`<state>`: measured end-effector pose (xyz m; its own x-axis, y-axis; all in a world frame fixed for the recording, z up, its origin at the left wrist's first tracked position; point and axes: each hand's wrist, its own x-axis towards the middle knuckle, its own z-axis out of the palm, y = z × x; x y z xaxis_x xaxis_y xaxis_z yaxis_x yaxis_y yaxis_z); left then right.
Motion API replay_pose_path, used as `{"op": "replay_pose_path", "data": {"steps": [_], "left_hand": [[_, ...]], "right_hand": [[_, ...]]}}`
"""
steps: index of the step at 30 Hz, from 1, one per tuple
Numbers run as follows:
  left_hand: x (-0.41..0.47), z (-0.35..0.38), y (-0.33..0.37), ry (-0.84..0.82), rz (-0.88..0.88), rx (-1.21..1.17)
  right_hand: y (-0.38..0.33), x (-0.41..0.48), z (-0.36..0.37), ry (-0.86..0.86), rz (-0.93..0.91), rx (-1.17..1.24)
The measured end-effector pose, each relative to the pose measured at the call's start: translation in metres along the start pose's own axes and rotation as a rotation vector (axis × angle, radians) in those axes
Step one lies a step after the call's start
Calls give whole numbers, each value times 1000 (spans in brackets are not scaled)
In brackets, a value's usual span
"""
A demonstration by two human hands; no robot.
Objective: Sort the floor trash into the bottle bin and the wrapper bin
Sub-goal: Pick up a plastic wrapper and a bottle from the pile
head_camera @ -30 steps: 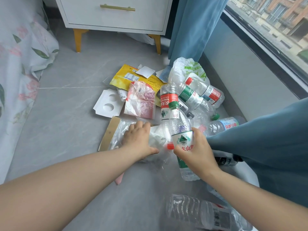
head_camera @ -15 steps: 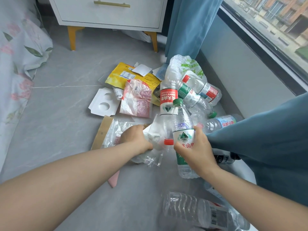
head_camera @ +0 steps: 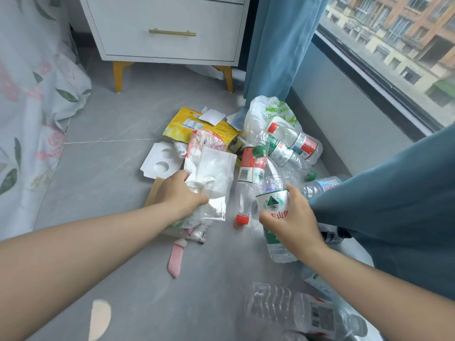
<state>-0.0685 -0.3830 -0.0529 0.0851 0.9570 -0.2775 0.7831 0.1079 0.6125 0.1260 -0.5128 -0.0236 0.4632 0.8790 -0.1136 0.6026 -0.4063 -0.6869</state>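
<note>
Grey stone-look floor tiles [head_camera: 110,168] run smooth and faintly glossy under a heap of litter pushed against the window wall and the blue curtain [head_camera: 394,205]. A second ago the left hand [head_camera: 181,196] lay flat on the wrappers. Now its fingers curl round a clear plastic packet [head_camera: 216,173] and have it up off the pile; it is a crinkly film sleeve with something soft and white inside. The right hand [head_camera: 293,222] keeps its wrap round the green-capped water bottle [head_camera: 272,193], thin ribbed plastic with a green label, which stands higher and more upright than before. Each hand now has one sort of trash, and I judge both ready to carry, though neither bin is in sight. Left on the floor are a red-capped bottle [head_camera: 243,190] lying cap toward the person, a glossy yellow pouch [head_camera: 182,124], a moulded white card tray [head_camera: 160,163] with round hollows, a limp pink strip [head_camera: 176,260] and a crushed clear bottle [head_camera: 290,308].
</note>
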Motion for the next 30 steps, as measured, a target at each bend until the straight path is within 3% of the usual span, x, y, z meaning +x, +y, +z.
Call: {"op": "replay_pose_path", "data": {"steps": [8, 19, 25, 30], "left_hand": [[-35, -53, 25, 101, 88, -168], [-48, -169, 99, 340, 193, -440], [-37, -241, 173, 424, 225, -531], [-62, -351, 258, 452, 205, -568]], "right_hand": [[-39, -13, -24, 49, -87, 33], [-152, 20, -107, 298, -194, 365], [-238, 48, -166, 360, -296, 331], [-336, 48, -248, 378, -263, 349]]}}
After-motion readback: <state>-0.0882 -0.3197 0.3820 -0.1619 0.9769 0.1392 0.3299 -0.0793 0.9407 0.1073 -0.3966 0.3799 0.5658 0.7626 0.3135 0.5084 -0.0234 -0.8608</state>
